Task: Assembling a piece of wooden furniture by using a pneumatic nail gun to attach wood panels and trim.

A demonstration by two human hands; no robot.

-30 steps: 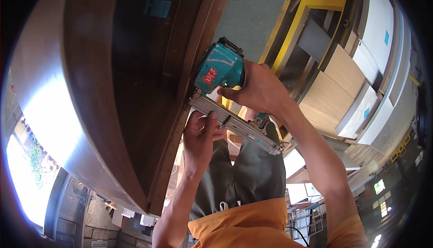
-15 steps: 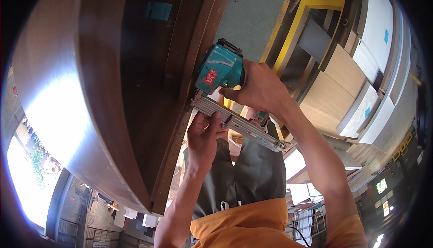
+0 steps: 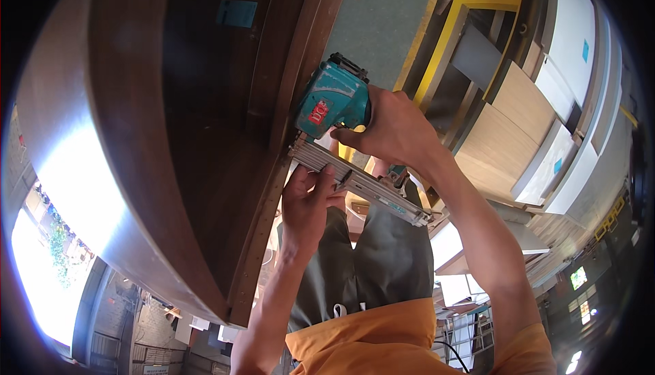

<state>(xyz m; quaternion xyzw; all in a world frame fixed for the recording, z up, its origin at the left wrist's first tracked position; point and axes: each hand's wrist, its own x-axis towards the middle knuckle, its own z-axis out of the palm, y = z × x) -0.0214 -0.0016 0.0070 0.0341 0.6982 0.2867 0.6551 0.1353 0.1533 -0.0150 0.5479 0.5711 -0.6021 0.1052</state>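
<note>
Right hand [image 3: 396,126]: While it grasps the teal nail gun [image 3: 332,95], brown woodwork [image 3: 211,129] lies left of it.
Left hand [image 3: 305,201]: Below that grip, touching the magazine [image 3: 382,194]; whether clasping, cannot tell.

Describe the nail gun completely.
The nail gun is scuffed teal, with a red label, dark end cap and long metal-looking magazine slanting down rightward. The right hand grips it; the left hand touches the magazine. Its nose sits near the brown panel; contact is unclear.

The nail gun [image 3: 332,98] looks scuffed (its ridged magazine [image 3: 368,187] metallic).
</note>
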